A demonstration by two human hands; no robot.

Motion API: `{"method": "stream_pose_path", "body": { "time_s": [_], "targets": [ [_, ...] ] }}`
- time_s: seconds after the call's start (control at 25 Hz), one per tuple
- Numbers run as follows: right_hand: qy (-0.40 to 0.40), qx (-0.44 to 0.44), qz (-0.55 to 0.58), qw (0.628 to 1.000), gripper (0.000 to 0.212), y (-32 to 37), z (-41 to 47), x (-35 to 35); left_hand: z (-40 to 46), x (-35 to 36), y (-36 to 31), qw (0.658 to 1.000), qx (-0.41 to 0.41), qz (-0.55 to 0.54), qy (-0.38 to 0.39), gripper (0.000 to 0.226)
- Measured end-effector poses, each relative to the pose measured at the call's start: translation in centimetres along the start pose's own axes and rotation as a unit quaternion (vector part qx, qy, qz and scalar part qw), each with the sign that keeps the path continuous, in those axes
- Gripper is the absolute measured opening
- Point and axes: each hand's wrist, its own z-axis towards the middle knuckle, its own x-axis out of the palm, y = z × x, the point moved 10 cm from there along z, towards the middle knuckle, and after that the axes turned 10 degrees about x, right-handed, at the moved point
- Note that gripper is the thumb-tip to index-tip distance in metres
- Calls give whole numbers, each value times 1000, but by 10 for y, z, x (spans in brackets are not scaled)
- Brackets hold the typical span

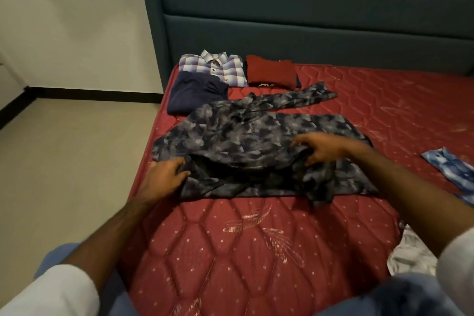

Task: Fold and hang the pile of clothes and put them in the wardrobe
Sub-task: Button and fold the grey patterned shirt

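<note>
- Head view, starting at my fingers: my left hand (164, 174) has its fingers curled onto the left edge of the camouflage-print shirt (256, 146), pinching cloth; my right hand (320, 149) grips a bunched fold right of centre, thumb tucked under.
- That shirt lies directly ahead of both hands in the frame's middle, long axis running left to right, one sleeve trailing toward the upper right. Both hands touch it; neither is clearly nearer.
- I judge the next fold goes away from me, across that axis.
- Beyond it, toward the upper middle, I count three folded pieces: a plaid shirt (218, 69), a navy garment (195, 95) and a dark red garment (272, 72).
- At the right edge, one blue tie-dye garment (448, 164) and one pale cloth (413, 254) wait unfolded.
- All rest on the red quilted mattress (230, 251); no wardrobe is in view.
</note>
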Motion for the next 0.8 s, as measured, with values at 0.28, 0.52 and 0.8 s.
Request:
{"method": "stream_pose_path", "body": {
  "time_s": [0.28, 0.52, 0.8],
  "targets": [
    [-358, -1, -322, 876, 40, -25, -57, -85, 35, 2, 33, 990, -92, -105, -33, 12],
    [-34, 117, -61, 991, 91, -124, -28, 85, 40, 10, -23, 992, 93, 80, -25, 40],
    [-266, 297, 93, 912, 59, -205, -62, 45, 44, 49, -102, 894, 336, 292, 47, 37]
  ]
}}
